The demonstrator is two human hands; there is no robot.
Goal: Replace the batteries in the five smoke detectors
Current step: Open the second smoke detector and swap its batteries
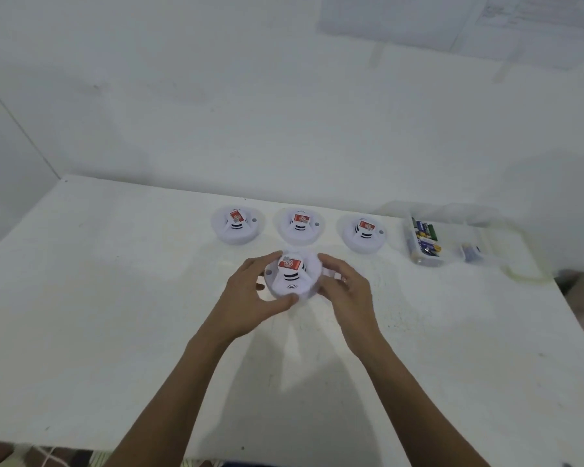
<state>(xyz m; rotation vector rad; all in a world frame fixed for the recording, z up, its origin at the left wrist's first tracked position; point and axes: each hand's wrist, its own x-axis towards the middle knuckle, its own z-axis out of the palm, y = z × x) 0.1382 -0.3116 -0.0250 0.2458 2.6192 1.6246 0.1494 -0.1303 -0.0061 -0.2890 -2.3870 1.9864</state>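
A white smoke detector (292, 278) with a red label sits at the table's middle, held between both hands. My left hand (250, 296) curls round its left and front rim, thumb under the near edge. My right hand (343, 286) grips its right side, and part of another white detector shows behind those fingers. Three more white detectors stand in a row behind: left detector (237, 225), middle detector (300, 227), right detector (363, 234). A clear plastic box (422, 259) at the right holds several batteries (425, 235).
The white table (115, 298) meets a white wall along its far edge. A second clear compartment (471, 252) beside the battery box holds a small dark item. The table's right edge runs down past the box; papers hang on the wall at upper right.
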